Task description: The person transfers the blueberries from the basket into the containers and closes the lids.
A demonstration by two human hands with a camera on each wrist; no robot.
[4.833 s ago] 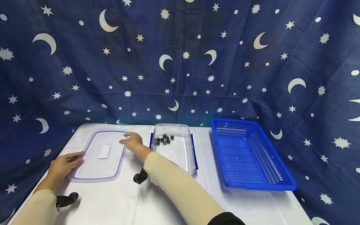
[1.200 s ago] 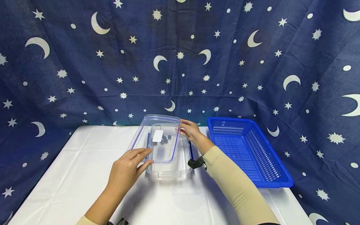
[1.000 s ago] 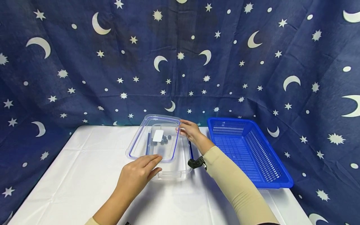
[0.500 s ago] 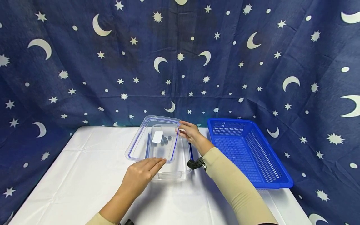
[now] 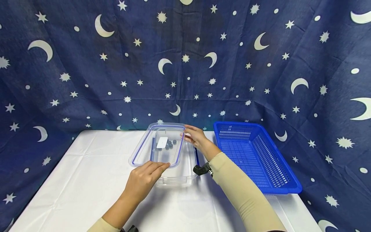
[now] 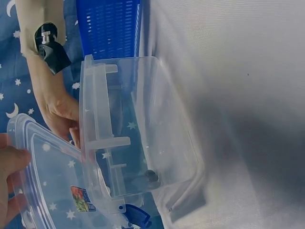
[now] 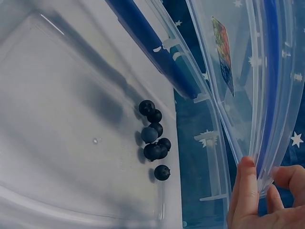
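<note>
A clear rectangular lid point(image 5: 142, 154) with a blue seal ring and a white label is held tilted above a clear plastic food container point(image 5: 188, 166), shifted to its left. My left hand point(image 5: 145, 177) grips the lid's near edge; in the left wrist view, thumb and fingers of the left hand point(image 6: 10, 176) pinch its rim. My right hand point(image 5: 198, 138) pinches the lid's far right corner, as the right hand point(image 7: 267, 200) shows close up. Several blueberries point(image 7: 152, 151) lie loose inside the container towards its far left. Blue side clips point(image 7: 152, 47) hang unfastened.
To the right stands a blue perforated plastic basket point(image 5: 246, 161) near the table's right edge. White cloth point(image 5: 87, 180) covers the table. Behind it hangs a dark blue curtain point(image 5: 179, 80) with moons and stars.
The lid, earlier lying on the table at left, is now over the container in both hands. Within the last second my left hand slid right along its near edge; its far edge dipped slightly.
</note>
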